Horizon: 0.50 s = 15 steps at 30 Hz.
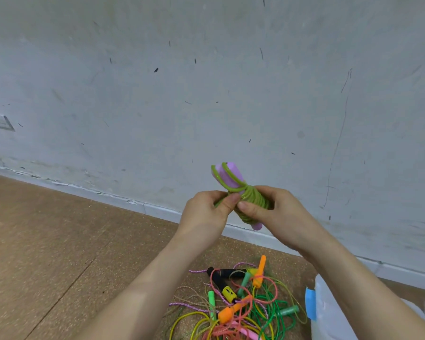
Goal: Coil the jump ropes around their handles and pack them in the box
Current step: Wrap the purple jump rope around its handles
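I hold a jump rope with purple handles up in front of the wall, its green cord wound in tight coils around the two handles. My left hand pinches the cord end at the left of the coil. My right hand grips the coiled handles from the right, thumb pressed on the wraps. Below, on the floor, lies a tangled heap of loose jump ropes with orange, green, black and pink handles. A translucent white plastic box with a blue clip stands at the lower right, partly hidden by my right forearm.
A scuffed white wall with a baseboard runs close behind my hands. The brown cork-like floor stretches to the left. A wall socket sits at the far left.
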### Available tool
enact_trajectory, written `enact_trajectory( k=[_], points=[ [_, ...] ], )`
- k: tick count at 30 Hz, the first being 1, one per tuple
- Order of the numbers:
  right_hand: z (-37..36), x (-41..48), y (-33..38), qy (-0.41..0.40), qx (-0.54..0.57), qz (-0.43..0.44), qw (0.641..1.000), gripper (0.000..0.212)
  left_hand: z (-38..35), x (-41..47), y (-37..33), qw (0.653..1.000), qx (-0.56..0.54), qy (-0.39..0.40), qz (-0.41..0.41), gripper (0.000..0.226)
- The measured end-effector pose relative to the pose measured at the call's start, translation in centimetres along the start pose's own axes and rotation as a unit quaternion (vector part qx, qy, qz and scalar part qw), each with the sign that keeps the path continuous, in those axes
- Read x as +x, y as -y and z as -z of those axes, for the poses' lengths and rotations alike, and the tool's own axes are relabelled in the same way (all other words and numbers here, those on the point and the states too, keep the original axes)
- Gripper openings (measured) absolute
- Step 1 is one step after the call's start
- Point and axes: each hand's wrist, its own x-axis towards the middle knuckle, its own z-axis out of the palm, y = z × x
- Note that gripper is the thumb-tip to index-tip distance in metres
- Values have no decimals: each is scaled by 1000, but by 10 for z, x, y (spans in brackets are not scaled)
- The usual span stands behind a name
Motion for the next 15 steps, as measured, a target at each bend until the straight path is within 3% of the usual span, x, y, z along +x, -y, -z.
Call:
enact_trajectory(
  k=[3, 7, 9, 12, 15],
  points=[
    [-2, 1, 2, -25, -194, 6, 981, 34, -5, -1, 1, 1000, -12, 23, 9, 32],
    [-19, -6, 8, -28, -302, -11, 953, 79, -9, 0, -2, 999, -7, 25, 24, 47],
    [-30, -8, 6, -75, -366, 7, 928, 93, -10, 2, -5, 999, -9, 23, 29, 48],
    [-32, -6, 1, -140, -440, 47, 886, 88, -10, 4, -6, 998, 1, 34, 58, 50],
    [-26, -5, -2, -144, -453, 86, 875, 68, -8, 5, -6, 994, 54, 58, 73, 54]
  ],
)
